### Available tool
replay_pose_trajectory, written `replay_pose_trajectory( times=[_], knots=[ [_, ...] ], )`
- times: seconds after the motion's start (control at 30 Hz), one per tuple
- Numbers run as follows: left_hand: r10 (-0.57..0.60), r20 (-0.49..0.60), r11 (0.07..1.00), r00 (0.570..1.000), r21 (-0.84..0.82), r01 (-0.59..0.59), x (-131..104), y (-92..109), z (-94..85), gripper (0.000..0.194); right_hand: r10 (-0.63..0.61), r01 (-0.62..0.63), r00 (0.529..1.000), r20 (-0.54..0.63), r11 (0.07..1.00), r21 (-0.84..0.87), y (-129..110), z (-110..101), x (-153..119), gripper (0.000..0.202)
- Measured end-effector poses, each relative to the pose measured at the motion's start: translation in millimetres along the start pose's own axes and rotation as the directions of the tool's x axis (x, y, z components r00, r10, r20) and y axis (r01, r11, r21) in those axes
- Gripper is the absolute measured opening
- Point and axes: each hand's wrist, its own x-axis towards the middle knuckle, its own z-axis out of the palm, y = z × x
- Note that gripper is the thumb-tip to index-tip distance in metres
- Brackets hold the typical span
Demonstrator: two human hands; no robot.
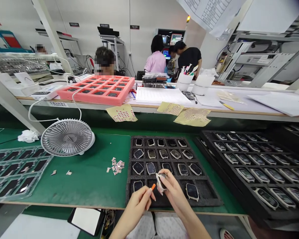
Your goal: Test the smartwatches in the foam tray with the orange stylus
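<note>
My right hand (170,186) is closed around a watch case (160,182), tilted on its side above the front row of a black foam tray (128,176). Close beside it, my left hand (140,200) pinches a small tool with an orange end (153,186); the rest of the tool is hidden by the fingers. Square watches with dark screens sit in most of the tray's compartments, among them a watch (192,192) to the right of my right hand. A small pile of silvery pieces (118,166) lies on the green mat to the left.
Several stacked black trays of watches (254,156) stand at the right. A grey fan (68,137) and a clear tray of dark parts (15,166) are at the left. The shelf above bears a pink foam tray (94,89) and papers (163,95). Other people are beyond it.
</note>
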Motion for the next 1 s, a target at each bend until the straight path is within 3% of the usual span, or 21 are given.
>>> replay_pose_trajectory(
  times=[0.07,0.13,0.53,0.73,1.0],
  knots=[
    [-0.003,0.025,0.999,1.0,-0.032,0.004,1.4,5.8,6.8,0.044,0.071,-0.076,0.997,0.033,0.977,0.199,-3.7,4.7,-1.3,0.024],
    [0.008,0.027,0.999,1.0,-0.043,-0.007,2.1,11.1,10.5,0.043,0.092,-0.101,0.995,0.046,0.961,0.259,-6.2,9.4,-2.5,0.025],
    [0.058,0.003,0.998,0.998,-0.033,-0.058,4.8,17.7,9.6,0.048,0.02,-0.019,1.0,-0.004,0.986,0.165,-6.8,16.1,-2.1,0.029],
    [0.027,0.008,0.993,1.0,-0.112,-0.026,5.6,17.2,10.7,0.049,0.228,-0.233,0.971,0.067,0.856,0.462,-5.4,21.5,-0.1,0.037],
    [0.008,0.016,0.973,1.0,-0.232,-0.004,7.8,7.0,13.0,0.047,0.304,-0.245,0.953,-0.011,0.79,0.561,1.0,21.1,2.0,0.043]
  ],
)
